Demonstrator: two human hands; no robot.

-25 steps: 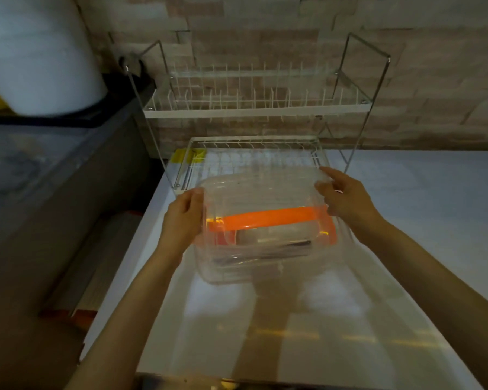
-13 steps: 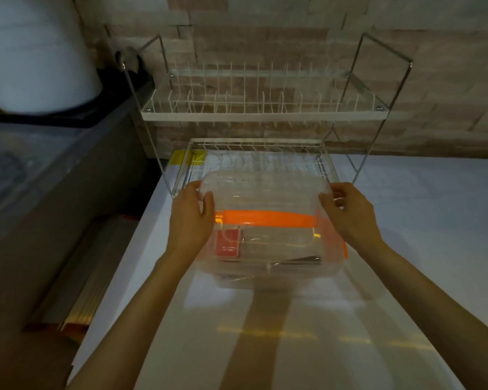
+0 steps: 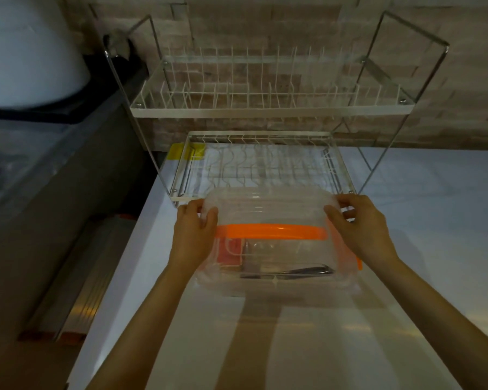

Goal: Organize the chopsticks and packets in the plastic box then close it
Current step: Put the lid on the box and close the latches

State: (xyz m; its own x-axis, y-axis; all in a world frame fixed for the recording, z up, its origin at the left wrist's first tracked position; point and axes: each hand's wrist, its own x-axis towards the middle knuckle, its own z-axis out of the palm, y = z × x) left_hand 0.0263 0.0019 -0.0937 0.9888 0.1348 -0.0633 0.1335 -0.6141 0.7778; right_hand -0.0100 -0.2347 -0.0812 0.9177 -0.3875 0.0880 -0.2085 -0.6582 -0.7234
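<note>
Two-tier dish rack (image 3: 265,108), white-coated wire on a bent chrome frame: stands on the counter against the wall; upper shelf carries rows of upright wire prongs, lower shelf is a flat wire grid.

White glossy countertop (image 3: 406,220): smooth, reflective, runs forward from the wall.

Brick-pattern wall (image 3: 265,23), pale brown and grey blocks: directly behind the rack.

Yellow flat piece (image 3: 185,152): at the rack's lower left corner, partly behind the wire; kind cannot be told.

Large white rounded container (image 3: 26,52): far left, sitting on a black base (image 3: 68,114).

Grey speckled ledge (image 3: 17,170): left of the counter, set higher.
</note>
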